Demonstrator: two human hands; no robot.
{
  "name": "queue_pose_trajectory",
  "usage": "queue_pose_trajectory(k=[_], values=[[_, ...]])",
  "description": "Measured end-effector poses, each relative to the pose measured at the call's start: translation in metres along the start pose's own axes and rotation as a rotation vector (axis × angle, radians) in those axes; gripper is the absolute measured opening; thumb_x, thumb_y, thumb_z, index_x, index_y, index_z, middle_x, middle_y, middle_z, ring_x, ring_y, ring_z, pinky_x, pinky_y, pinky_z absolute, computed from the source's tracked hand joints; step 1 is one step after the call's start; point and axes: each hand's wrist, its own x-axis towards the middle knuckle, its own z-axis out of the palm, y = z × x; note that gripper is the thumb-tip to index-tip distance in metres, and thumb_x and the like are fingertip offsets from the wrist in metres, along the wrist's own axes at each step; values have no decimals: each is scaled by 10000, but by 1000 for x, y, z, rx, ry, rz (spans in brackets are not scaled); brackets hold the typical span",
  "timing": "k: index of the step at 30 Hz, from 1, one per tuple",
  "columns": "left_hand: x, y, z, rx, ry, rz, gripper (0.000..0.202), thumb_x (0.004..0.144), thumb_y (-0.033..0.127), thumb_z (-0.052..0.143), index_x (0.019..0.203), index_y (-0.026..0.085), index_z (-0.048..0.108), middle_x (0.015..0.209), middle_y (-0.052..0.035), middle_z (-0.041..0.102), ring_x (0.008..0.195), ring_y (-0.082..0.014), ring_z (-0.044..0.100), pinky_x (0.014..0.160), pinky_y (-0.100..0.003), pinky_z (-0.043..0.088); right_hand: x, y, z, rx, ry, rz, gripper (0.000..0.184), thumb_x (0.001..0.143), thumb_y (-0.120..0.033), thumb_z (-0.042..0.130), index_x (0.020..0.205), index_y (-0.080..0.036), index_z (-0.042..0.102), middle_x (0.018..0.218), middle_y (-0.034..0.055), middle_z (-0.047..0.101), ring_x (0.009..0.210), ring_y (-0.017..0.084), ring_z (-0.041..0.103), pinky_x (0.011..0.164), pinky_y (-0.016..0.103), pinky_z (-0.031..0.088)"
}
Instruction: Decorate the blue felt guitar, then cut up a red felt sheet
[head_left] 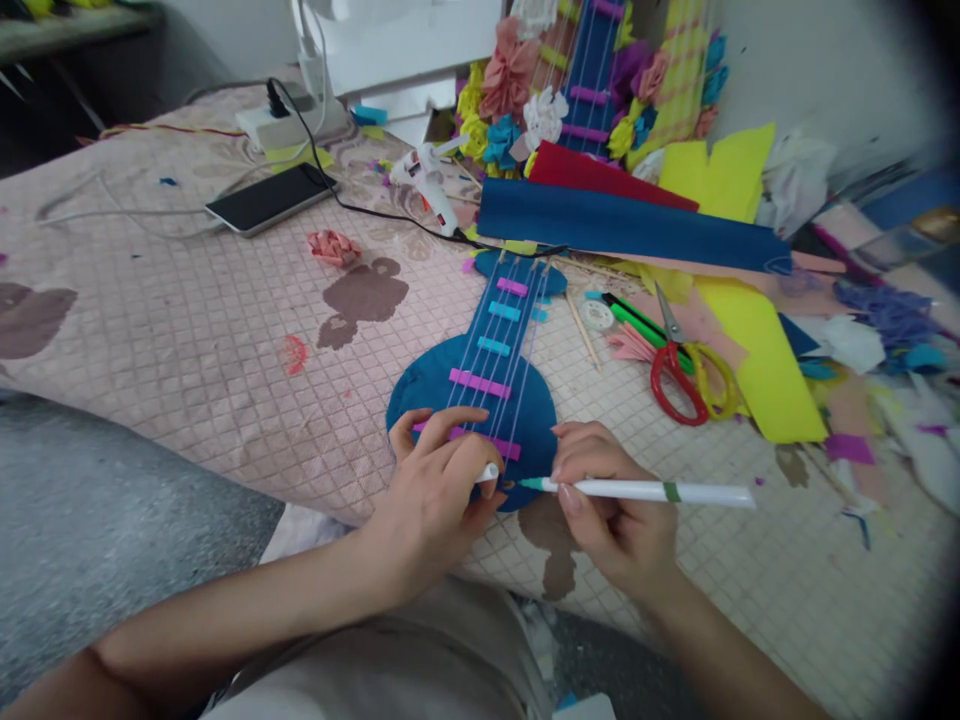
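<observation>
My right hand grips one pen, my left hand one cap, at one guitar on the table, bearing three pink strips and two light-blue strips.

guitar on table | phone left | scissors right | yarn, seemingly, farther right

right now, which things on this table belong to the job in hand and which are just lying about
Part of the job, it seems:
blue guitar, under the left hand
green-tipped pen, in the right hand
white cap, at the left fingers

Probably just lying about:
phone
pink paper flower
scissors
glue gun
</observation>
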Motion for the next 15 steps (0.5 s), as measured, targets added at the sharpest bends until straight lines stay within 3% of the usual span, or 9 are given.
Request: queue_pose_trajectory(k=[15], values=[[2,3,9,1,-13,8,171,834,87,523,739,204,444,737,32,672,1156,-211,541,978,-481,215,2,0,0,-19,-56,15,178,778,-94,532,888,-233,543,736,-8,575,760,180,553,893,494,450]])
